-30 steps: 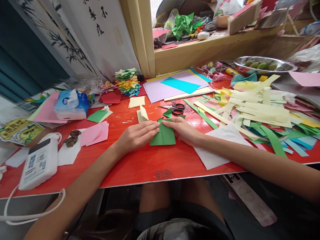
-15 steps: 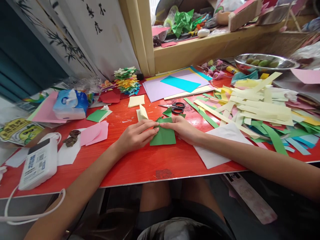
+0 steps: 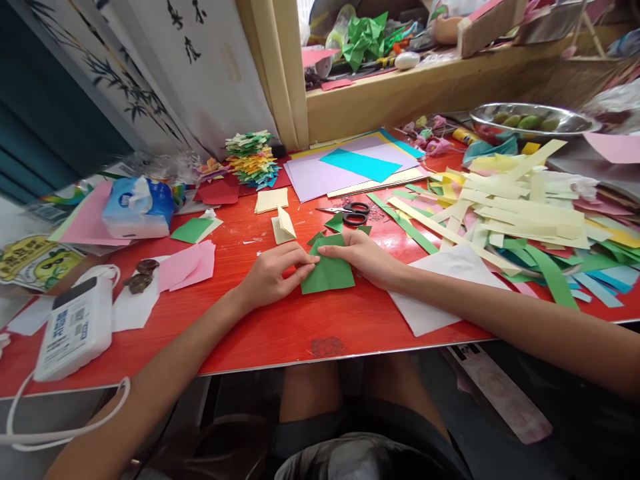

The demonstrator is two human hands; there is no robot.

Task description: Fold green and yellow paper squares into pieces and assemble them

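Observation:
A creased square of green paper (image 3: pixel 328 272) is held up just above the red table, its lower edge toward me. My left hand (image 3: pixel 279 272) pinches its left edge between thumb and fingertips. From the other side, my right hand (image 3: pixel 364 257) grips the upper right part, thumb on the front and fingers behind, partly hidden. Small folded green pieces (image 3: pixel 334 223) lie just beyond the paper. Past them rest black-handled scissors (image 3: pixel 354 214), and a folded cream paper (image 3: pixel 283 227) stands to the left.
Cut paper strips (image 3: pixel 530 213) are heaped at the right, by a white tissue (image 3: pixel 450 291). Purple sheets (image 3: pixel 320 179) and a stack of folded pieces (image 3: pixel 251 160) lie at the back. A white power unit (image 3: pixel 77 330), pink papers (image 3: pixel 189 267) and a tissue pack (image 3: pixel 137 208) are at left.
My left fingers have drawn back slightly from the top of the green paper to its left edge, uncovering more of it. My right hand keeps its hold.

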